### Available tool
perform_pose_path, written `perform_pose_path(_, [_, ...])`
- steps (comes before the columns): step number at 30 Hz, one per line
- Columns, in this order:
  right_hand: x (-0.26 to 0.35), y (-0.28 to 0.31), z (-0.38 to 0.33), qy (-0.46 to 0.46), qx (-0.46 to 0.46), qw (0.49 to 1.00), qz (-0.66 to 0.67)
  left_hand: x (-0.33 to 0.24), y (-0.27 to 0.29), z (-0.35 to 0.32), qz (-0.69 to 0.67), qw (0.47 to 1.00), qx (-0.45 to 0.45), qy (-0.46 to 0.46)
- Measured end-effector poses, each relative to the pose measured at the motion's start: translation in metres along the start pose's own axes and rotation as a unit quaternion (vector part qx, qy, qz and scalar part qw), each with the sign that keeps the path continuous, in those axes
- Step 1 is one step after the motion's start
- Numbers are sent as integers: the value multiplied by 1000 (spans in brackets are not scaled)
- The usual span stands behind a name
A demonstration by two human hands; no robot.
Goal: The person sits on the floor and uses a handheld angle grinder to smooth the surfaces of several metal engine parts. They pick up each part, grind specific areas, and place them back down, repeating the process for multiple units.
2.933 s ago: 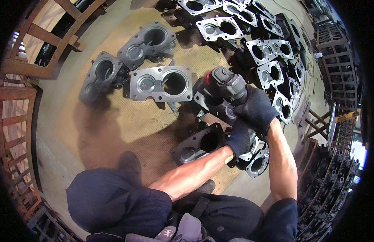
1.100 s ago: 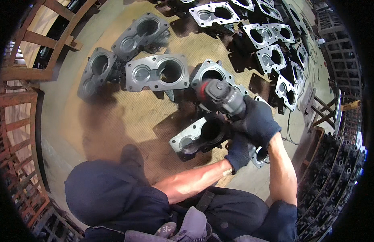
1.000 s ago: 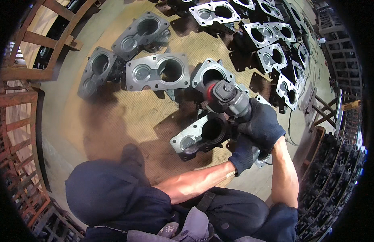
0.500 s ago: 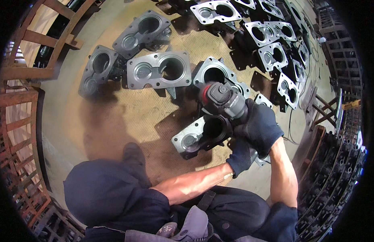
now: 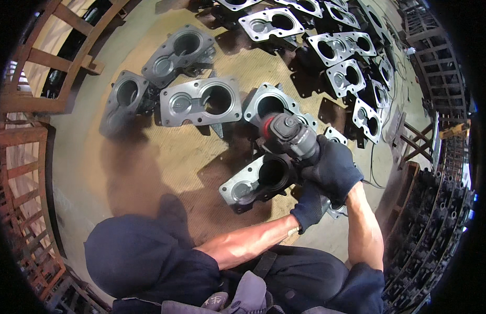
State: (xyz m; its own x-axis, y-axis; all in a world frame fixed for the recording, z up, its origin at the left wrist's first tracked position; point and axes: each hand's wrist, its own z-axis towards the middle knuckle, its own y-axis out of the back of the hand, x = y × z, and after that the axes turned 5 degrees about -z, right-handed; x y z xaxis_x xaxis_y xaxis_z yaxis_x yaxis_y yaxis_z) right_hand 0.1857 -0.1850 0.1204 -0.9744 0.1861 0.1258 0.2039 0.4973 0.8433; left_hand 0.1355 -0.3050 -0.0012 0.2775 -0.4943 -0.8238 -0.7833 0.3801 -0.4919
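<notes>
Pulled grinder [image 5: 293, 135] nearer across casting [image 5: 290, 104]. Kept right hand [image 5: 333, 166] and left hand [image 5: 310, 203] (partly hidden) wrapped around it.

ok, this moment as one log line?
left hand: gripping power tool | right hand: gripping power tool, farther forward | power tool: over metal casting, contact unclear

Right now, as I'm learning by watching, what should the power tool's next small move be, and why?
Perhaps slide the power tool slightly along the casting beneath: its head overlaps that casting's face, and the right hand and left hand both grip the tool.
</notes>
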Motion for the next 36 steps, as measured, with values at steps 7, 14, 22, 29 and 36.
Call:
perform_pose_path(7, [-32, -9, -23, -64, -14, 998, 9, 74, -53, 10, -527, 844, 17, 96])
perform_pose_path(14, [-40, -9, -38, -69, -24, 997, 22, 46, -50, -5, -385, 917, 58, 84])
perform_pose_path(22, [-22, -2, -13, -27, 9, 1000, 2, 42, -33, 1, -400, 913, 26, 73])
perform_pose_path(29, [-40, 2, -48, -86, 10, 996, -6, 52, -73, -17, -563, 815, 55, 126])
perform_pose_path(36, [-11, 12, -7, 10, 14, 1000, -3, 102, -50, 9, -266, 963, -13, -33])
